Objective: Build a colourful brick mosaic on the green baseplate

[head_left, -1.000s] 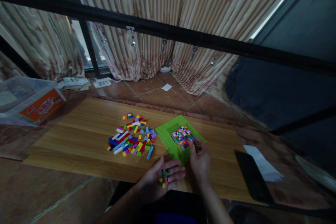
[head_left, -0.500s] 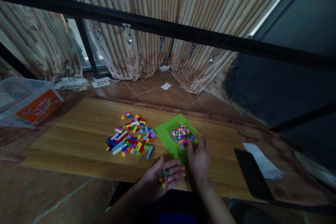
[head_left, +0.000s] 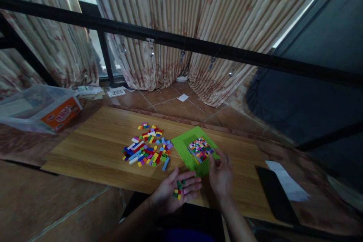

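My left hand lies palm up near the table's front edge, its fingers stretched out. Several small toy bricks, green, red and yellow, rest on that palm, with a pink one by the fingers. To its right, my right hand is over the right corner of a green baseplate. Its fingers are curled, thumb and forefinger apart, and I see nothing between them. On the baseplate sits a square block of many-coloured bricks, just left of the right fingertips. The plate's right corner is partly hidden by this hand.
A loose pile of coloured bricks lies left of the baseplate on the wooden table. At the right are a black flat object and white paper. A clear plastic box stands far left. A dark bar crosses beyond the table.
My right hand has drawn back slightly from the brick block, towards the plate's right corner. My left hand still carries the small bricks. The whole view has shifted a little.
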Tool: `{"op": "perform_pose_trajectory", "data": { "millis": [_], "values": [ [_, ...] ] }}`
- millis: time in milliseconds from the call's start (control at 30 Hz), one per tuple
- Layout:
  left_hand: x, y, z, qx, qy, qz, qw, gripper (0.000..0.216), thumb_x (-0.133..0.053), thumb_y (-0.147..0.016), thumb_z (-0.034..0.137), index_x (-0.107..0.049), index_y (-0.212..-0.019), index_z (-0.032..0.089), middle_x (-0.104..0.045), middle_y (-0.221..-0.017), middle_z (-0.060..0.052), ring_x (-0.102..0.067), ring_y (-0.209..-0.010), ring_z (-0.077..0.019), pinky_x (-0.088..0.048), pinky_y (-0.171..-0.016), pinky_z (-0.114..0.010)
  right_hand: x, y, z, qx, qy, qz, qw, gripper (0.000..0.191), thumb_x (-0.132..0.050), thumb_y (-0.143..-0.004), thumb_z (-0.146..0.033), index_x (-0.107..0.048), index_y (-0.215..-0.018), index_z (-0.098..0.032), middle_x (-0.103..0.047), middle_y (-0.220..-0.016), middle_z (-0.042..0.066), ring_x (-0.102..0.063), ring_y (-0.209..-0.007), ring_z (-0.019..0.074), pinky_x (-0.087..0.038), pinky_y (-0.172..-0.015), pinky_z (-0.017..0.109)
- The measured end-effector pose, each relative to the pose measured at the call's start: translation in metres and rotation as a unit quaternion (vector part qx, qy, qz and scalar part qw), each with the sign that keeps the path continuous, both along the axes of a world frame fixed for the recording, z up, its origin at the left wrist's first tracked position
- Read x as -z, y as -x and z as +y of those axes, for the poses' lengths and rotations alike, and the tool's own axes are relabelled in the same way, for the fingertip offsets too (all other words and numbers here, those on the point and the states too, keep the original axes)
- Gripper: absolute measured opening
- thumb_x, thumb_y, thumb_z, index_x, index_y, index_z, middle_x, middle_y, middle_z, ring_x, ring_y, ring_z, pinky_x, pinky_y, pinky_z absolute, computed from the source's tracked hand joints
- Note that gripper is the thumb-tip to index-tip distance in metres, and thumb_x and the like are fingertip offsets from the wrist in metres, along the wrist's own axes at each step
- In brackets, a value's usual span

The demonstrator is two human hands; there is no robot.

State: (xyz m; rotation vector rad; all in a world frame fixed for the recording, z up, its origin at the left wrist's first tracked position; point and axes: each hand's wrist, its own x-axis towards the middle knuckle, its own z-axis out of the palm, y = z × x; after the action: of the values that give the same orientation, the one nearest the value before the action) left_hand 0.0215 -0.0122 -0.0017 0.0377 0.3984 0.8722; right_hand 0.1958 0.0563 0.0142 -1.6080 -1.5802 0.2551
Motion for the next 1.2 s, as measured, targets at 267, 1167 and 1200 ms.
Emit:
{"op": "perform_pose_trajectory", "data": {
  "millis": [267,1167,1200],
  "values": [
    [0.001,-0.004,0.001,-0.011,-0.034,-0.015,0.999,0.051,-0.036,-0.091,0.051,-0.064,-0.107,0.012,-0.067,-0.09,-0.01,-0.06,-0.085,-0.0181,-0.039,-0.087,-0.032,-0.007,0.023,-0.06,-0.223,0.076,0.042,0.971,0.029,-0.041,-0.093,-0.031,-0.067,-0.103,-0.024,-0.06,-0.106,0.009,-0.059,-0.096,0.0198,-0.051,-0.082,0.033],
    [0.007,-0.005,0.001,-0.013,-0.004,-0.045,0.999,0.056,-0.036,-0.091,0.053,-0.062,-0.113,0.009,-0.068,-0.094,-0.012,-0.06,-0.081,-0.0178,-0.037,-0.084,-0.032,0.0,0.021,-0.062,-0.131,0.156,0.13,0.97,0.027,-0.053,-0.085,-0.04,-0.065,-0.098,-0.019,-0.07,-0.094,0.008,-0.065,-0.088,0.0217,-0.051,-0.076,0.033],
    [0.007,-0.004,0.0,-0.009,-0.007,-0.041,0.999,0.056,-0.035,-0.091,0.053,-0.061,-0.115,0.009,-0.067,-0.099,-0.014,-0.061,-0.086,-0.0196,-0.037,-0.087,-0.034,-0.001,0.019,-0.059,-0.111,0.157,0.155,0.969,0.029,-0.055,-0.083,-0.042,-0.065,-0.097,-0.018,-0.07,-0.093,0.008,-0.066,-0.087,0.0221,-0.052,-0.075,0.033]
  ]
}}
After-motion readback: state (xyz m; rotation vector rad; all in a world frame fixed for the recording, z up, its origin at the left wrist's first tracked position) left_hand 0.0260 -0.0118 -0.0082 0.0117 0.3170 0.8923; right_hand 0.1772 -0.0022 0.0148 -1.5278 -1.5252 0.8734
